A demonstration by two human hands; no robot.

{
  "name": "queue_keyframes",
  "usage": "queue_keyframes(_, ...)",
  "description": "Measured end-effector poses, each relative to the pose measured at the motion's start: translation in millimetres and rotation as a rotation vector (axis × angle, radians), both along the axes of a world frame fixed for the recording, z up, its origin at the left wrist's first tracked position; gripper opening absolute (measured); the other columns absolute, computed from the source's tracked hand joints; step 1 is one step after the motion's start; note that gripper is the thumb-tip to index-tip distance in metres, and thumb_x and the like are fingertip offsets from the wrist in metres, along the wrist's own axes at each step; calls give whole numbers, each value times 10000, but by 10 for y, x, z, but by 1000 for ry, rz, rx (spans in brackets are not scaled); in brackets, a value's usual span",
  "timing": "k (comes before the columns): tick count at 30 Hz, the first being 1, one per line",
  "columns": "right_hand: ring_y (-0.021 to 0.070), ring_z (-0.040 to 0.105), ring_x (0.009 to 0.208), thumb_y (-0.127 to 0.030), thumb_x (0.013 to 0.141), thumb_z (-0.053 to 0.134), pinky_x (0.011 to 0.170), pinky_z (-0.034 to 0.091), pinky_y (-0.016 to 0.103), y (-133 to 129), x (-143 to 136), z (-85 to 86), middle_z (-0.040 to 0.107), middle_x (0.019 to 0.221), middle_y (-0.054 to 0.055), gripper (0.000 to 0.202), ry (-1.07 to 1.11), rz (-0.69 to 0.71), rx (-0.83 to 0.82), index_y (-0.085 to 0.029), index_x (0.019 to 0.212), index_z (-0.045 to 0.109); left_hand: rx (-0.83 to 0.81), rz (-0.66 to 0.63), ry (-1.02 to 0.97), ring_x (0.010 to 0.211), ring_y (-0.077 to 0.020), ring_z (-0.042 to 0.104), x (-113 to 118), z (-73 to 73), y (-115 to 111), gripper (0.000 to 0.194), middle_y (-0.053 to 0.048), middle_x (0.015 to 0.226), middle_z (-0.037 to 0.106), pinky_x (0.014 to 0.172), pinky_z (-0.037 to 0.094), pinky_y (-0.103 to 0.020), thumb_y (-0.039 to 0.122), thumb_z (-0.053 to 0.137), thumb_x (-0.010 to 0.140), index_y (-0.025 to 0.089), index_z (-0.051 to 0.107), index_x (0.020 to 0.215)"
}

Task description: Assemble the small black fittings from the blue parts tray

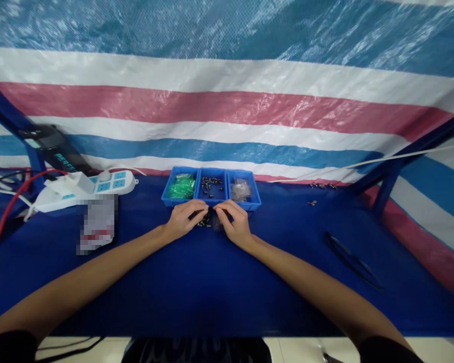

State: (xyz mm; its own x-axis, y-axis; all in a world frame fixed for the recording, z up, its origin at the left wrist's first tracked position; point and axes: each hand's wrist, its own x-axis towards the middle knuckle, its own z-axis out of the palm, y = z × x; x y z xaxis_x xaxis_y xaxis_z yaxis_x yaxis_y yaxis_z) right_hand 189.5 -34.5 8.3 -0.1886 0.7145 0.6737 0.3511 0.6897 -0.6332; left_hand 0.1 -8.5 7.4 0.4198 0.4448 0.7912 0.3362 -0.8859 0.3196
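Sorting small dark parts [206, 222] — left hand [184, 219] and right hand [234, 225] pinch pieces beside the blue tray [211, 202]; fine alignment probably comes next.

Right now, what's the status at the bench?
Left hand, right hand pinching small dark parts before blue tray. Nothing between them.

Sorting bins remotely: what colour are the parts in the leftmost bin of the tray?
Green, in the leftmost bin of the blue tray; the head view shows it.
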Motion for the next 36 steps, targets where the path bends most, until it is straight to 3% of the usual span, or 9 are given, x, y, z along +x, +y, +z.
queue_keyframes(13,133,537,676,-207,906,487,633,461,272,-5,-7,-8,582,774,39,140,-16,15,2,-167,929,620,7,11,68,846,-129,617,-23,19,-4,181,-72,913,642,766,525,-236,144,484,907,147,613,1034)
queue_keyframes(21,134,538,659,-209,904,485,619,456,270,1,-3,-20,580,769,39,147,-16,22,10,-162,939,621,-5,31,35,658,-84,566,-26,-20,18,183,-68,893,614,608,491,-191,187,426,940,144,600,980)
queue_keyframes(27,146,551,706,-216,911,469,679,462,290,-6,-1,2,600,785,43,164,-29,13,32,-166,927,625,-31,-12,21,623,-68,567,-18,-9,25,176,-77,951,624,620,495,-193,178,424,940,144,592,983)
queue_keyframes(31,139,548,675,-230,909,476,648,463,283,-4,3,-6,596,779,39,161,-27,12,5,-173,935,624,-26,9,27,726,-103,623,-11,-11,27,168,-75,922,646,690,516,-212,215,466,930,144,608,986)
queue_keyframes(36,145,556,679,-220,904,484,637,467,285,-12,-3,-16,591,767,38,147,-29,9,18,-175,946,617,-44,-10,59,750,-112,652,-14,-59,45,168,-58,860,670,658,519,-192,238,468,932,146,588,1004)
